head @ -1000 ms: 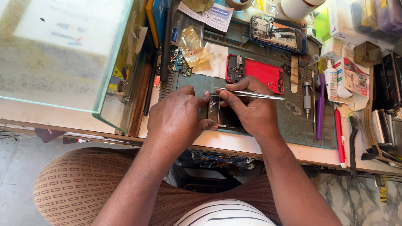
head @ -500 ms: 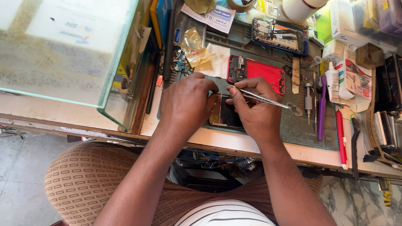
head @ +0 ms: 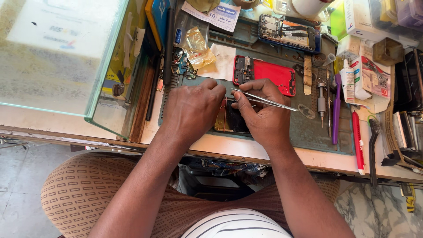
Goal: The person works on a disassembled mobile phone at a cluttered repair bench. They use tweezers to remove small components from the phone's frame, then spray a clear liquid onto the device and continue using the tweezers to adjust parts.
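Note:
An opened phone (head: 229,120) lies on the grey-green work mat (head: 317,132), mostly covered by both hands. My left hand (head: 191,110) rests curled on the phone's left part, fingers pressed near its top edge. My right hand (head: 262,115) pinches metal tweezers (head: 269,102), tips pointing left at the phone's top, close to my left fingertips. What the tips touch is hidden.
A red phone back (head: 275,74) lies just beyond my hands, another opened phone (head: 288,33) farther back. A screwdriver (head: 321,99), purple tool (head: 336,110) and red pen (head: 357,141) lie to the right. A glass case (head: 61,57) stands left; boxes and a glue bottle (head: 348,75) at right.
Both hands have stayed on the phone with small shifts. The tweezers remain pinched in my right hand, tips now nearer my left fingertips.

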